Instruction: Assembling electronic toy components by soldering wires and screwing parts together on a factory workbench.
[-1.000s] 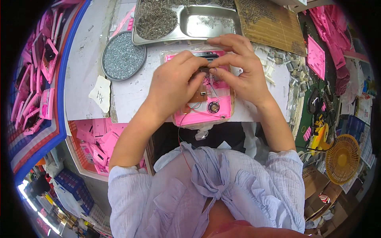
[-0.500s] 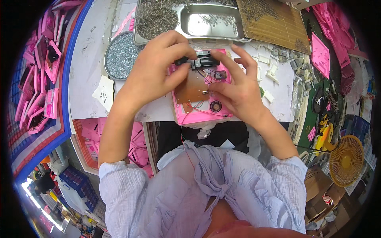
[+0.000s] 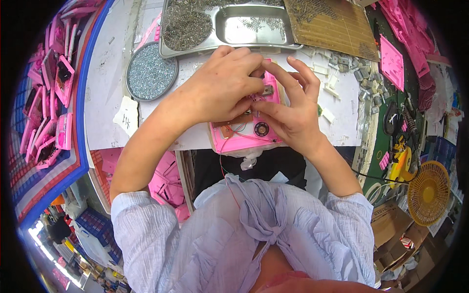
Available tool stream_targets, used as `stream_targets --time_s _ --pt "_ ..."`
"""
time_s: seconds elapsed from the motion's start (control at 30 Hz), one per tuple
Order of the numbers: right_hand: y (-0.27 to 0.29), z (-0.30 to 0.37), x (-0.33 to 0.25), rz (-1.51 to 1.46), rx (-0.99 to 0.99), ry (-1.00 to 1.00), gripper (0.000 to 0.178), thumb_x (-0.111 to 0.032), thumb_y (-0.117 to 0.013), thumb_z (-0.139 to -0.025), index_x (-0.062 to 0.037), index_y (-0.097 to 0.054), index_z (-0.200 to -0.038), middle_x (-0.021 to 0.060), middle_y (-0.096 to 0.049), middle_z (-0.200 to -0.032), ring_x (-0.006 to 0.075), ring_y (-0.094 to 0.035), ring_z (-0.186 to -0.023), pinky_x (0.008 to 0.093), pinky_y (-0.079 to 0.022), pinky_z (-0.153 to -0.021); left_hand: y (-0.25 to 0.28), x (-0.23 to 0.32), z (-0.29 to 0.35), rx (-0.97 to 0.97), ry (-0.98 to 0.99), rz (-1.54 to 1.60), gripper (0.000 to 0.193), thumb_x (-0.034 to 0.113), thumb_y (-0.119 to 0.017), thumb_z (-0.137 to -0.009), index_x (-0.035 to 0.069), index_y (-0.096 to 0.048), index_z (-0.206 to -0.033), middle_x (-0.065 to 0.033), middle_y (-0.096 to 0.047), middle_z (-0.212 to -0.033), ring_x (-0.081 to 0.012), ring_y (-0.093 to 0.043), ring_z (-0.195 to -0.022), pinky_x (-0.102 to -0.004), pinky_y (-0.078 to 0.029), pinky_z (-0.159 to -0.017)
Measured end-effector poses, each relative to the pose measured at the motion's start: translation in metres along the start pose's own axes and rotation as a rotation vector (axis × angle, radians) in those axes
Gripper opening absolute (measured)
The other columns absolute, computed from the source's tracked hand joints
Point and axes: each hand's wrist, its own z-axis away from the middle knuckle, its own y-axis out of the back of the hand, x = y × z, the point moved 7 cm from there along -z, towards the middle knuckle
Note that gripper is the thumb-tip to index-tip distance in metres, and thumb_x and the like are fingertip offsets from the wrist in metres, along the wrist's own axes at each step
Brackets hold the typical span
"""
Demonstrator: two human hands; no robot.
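A pink plastic device shell [image 3: 246, 139] lies open near the front edge of the white table [image 3: 105, 97]. Inside it I see a brown circuit board, thin red wires and a small round black part. My left hand [image 3: 220, 88] covers the shell's upper left, fingertips pinched on something small inside it. My right hand [image 3: 293, 110] rests on the shell's right side, thumb and fingers pressing at the same spot, other fingers spread. What the fingertips pinch is mostly hidden.
A metal divided tray [image 3: 229, 29] of small screws sits behind the shell, a round dish [image 3: 150, 73] of silvery screws to its left. Pink shells fill a blue crate [image 3: 46, 107] far left. A brown board [image 3: 332, 22], small metal parts and a yellow fan [image 3: 430, 193] lie right.
Both hands have shifted over the pink shell: the left hand slid lower onto it, and the right hand's fingers now spread above its right side. The black part at its top is now covered.
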Motion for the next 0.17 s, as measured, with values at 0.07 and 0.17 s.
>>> stream_targets --time_s 0.07,0.17 --pt "0.0 0.001 0.002 -0.018 0.013 0.009 0.026 -0.016 -0.087 -0.068 -0.0193 -0.078 -0.092 0.0151 -0.056 -0.146 0.0412 -0.033 -0.141 0.0487 -0.043 -0.101 0.002 -0.001 -0.002 -0.024 -0.012 0.023 0.019 0.013 -0.077 -0.071 0.011 -0.069 -0.088 -0.0044 -0.058 -0.1 -0.0255 -0.057 -0.1 -0.0427 -0.042 -0.092" --pt "0.001 0.0 0.001 -0.023 -0.015 0.001 0.024 -0.016 -0.086 -0.07 -0.0191 -0.078 -0.092 0.0157 -0.053 -0.149 0.041 -0.033 -0.142 0.0496 -0.042 -0.101 0.011 -0.015 0.003 -0.036 0.057 0.082 0.022 0.017 -0.079 -0.072 0.011 -0.069 -0.091 -0.0065 -0.058 -0.105 -0.0256 -0.057 -0.104 -0.0443 -0.041 -0.096"
